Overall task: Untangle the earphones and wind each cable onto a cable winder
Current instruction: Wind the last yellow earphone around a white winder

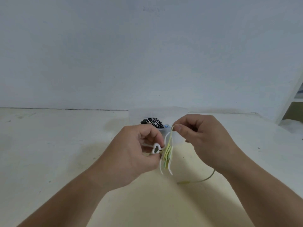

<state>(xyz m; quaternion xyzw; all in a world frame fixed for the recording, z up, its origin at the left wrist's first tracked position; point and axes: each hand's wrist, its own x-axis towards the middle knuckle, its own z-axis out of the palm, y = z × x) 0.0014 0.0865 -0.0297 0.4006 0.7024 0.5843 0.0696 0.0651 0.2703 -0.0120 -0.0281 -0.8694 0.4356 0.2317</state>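
My left hand grips a white cable winder above the table, its looped end showing between my thumb and fingers. A yellow-green earphone cable lies in several turns round the winder. My right hand pinches that cable just above the winder and holds it taut upward. The loose tail of the cable hangs below my right wrist and trails to the left over the table.
A clear box with a black-and-white striped item in it stands right behind my hands. The pale table ends at a white wall. A white shelf frame stands at the far right.
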